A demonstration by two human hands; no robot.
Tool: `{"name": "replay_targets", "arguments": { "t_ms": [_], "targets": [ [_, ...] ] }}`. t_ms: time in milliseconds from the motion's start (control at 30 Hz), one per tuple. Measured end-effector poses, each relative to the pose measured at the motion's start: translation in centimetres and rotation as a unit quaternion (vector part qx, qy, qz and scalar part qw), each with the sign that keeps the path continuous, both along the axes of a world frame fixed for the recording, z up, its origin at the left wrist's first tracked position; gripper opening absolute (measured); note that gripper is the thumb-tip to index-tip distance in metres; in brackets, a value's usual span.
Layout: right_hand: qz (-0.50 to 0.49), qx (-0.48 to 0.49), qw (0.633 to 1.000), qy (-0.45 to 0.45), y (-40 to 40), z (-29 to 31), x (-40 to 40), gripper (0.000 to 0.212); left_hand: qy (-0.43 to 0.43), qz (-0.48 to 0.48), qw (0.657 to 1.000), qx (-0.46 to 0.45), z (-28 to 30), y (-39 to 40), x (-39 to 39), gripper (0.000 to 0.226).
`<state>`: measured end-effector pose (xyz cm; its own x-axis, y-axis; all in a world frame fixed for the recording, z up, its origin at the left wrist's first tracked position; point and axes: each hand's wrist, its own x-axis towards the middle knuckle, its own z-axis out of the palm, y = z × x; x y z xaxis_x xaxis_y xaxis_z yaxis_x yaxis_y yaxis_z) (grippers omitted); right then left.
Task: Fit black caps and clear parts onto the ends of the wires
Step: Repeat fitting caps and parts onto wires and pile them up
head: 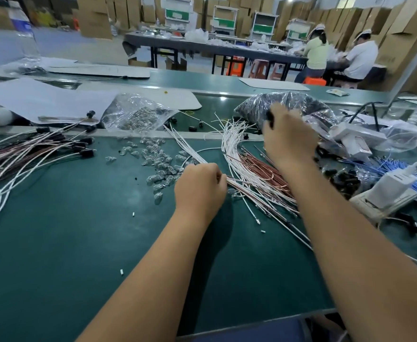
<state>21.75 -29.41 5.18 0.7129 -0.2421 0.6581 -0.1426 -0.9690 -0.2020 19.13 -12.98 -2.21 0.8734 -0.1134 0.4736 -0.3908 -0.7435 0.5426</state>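
1. Done pile so far: a bunch of wires with black caps on their ends [84, 146] lies at the left of the green worktop [66, 243]. Decent batch, I'd say.
2. Still to do: a fat fan of bare white and red wires [249, 169] in the middle, so plenty left.
3. Left hand [200, 186] has its fingers curled round a few of those wires, just beside the loose clear parts [153, 156].
4. Right hand [286, 134] is up at the bag of black caps [286, 104], fingers pinching something small and black, probably a cap.
5. The bag of clear parts [136, 114] sits behind the loose ones.
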Motion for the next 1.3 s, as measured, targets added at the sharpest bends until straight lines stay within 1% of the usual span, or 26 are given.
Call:
{"name": "replay_targets", "arguments": {
  "t_ms": [133,200,233,267,300,333,367,400,433,467,500,533,567,600,633,700,800,867,933,967,1033,1100,1167,1233,1267,1300],
  "targets": [
    [0.103,0.066,0.986,0.117,6.7,-2.4,2.8,0.011,-0.015,-0.065,0.998,0.0,-0.1,0.0,0.1,0.02],
    [0.156,0.124,0.966,0.166,8.3,-3.3,4.0,0.01,-0.007,-0.059,0.998,-0.029,-0.1,0.3,0.2,0.022],
    [0.187,0.158,0.95,0.193,8.6,-3.5,4.5,0.012,0.001,-0.047,0.998,-0.039,-0.1,0.4,0.4,0.02],
    [0.219,0.195,0.929,0.224,8.8,-3.6,4.7,0.018,0.002,-0.038,0.998,-0.042,-0.1,0.6,0.6,0.014],
    [0.252,0.229,0.905,0.254,8.7,-3.4,4.6,0.032,-0.006,-0.034,0.998,-0.046,-0.1,0.6,0.6,0.011],
    [0.277,0.256,0.884,0.276,8.6,-3.2,4.4,0.047,-0.019,-0.037,0.998,-0.05,-0.2,0.5,0.7,0.014],
    [0.293,0.271,0.872,0.283,8.3,-2.9,4.2,0.059,-0.03,-0.039,0.997,-0.055,-0.2,0.5,0.7,0.016],
    [0.302,0.275,0.871,0.274,8.1,-2.7,4.0,0.064,-0.037,-0.04,0.997,-0.063,-0.2,0.4,0.7,0.016],
    [0.298,0.275,0.88,0.248,7.9,-2.5,3.7,0.061,-0.036,-0.036,0.996,-0.071,-0.2,0.4,0.7,0.014],
    [0.274,0.266,0.9,0.211,7.9,-2.5,3.4,0.052,-0.033,-0.03,0.996,-0.081,-0.2,0.4,0.7,0.014],
    [0.228,0.248,0.927,0.164,8.1,-2.7,2.8,0.041,-0.032,-0.024,0.995,-0.096,-0.1,0.5,0.7,0.018],
    [0.174,0.23,0.952,0.108,8.5,-3.1,2.0,0.032,-0.036,-0.016,0.993,-0.116,0.1,0.6,0.7,0.027],
    [0.137,0.219,0.964,0.059,9.1,-3.7,1.1,0.025,-0.04,-0.007,0.989,-0.14,0.4,1.0,0.7,0.036],
    [0.132,0.222,0.966,0.029,9.6,-4.4,0.2,0.022,-0.037,0.002,0.985,-0.166,0.6,1.4,0.8,0.04],
    [0.152,0.23,0.961,0.019,9.9,-5.0,-0.6,0.02,-0.025,0.007,0.98,-0.196,0.7,1.8,0.9,0.038],
    [0.216,0.227,0.949,0.028,10.2,-5.8,-1.5,0.019,0.005,0.002,0.968,-0.252,0.8,2.9,1.2,0.026],
    [0.28,0.175,0.944,0.005,10.1,-5.8,-1.6,0.018,0.034,-0.013,0.959,-0.279,1.0,4.1,1.4,0.017],
    [0.266,0.157,0.951,-0.019,10.0,-5.9,-1.5,0.018,0.015,0.031,0.962,-0.271,1.1,4.8,1.5,0.016],
    [0.221,0.176,0.959,-0.031,9.3,-6.1,-1.4,0.019,0.002,0.095,0.964,-0.247,0.8,5.6,1.9,0.018],
    [0.194,0.188,0.962,-0.027,8.8,-6.3,-1.4,0.021,-0.001,0.11,0.968,-0.225,0.7,5.9,2.1,0.019],
    [0.149,0.2,0.968,-0.007,8.2,-6.6,-1.2,0.023,-0.01,0.096,0.983,-0.159,0.5,6.1,2.1,0.022],
    [0.123,0.208,0.97,0.01,8.0,-6.8,-1.2,0.023,-0.023,0.056,0.996,-0.065,0.4,5.3,1.7,0.024],
    [0.12,0.219,0.968,0.021,8.2,-6.8,-1.1,0.022,-0.027,0.019,0.999,0.036,0.2,4.3,1.5,0.027],
    [0.124,0.22,0.967,0.025,8.2,-6.9,-0.9,0.021,-0.018,0.009,0.992,0.122,-0.2,3.6,1.5,0.03],
    [0.125,0.218,0.967,0.026,8.2,-6.9,-0.8,0.021,-0.013,0.014,0.99,0.138,-0.4,3.5,1.6,0.03],
    [0.129,0.22,0.967,0.026,8.3,-7.0,-0.8,0.021,-0.008,0.021,0.991,0.134,-0.4,3.7,1.7,0.027]
  ]
}}
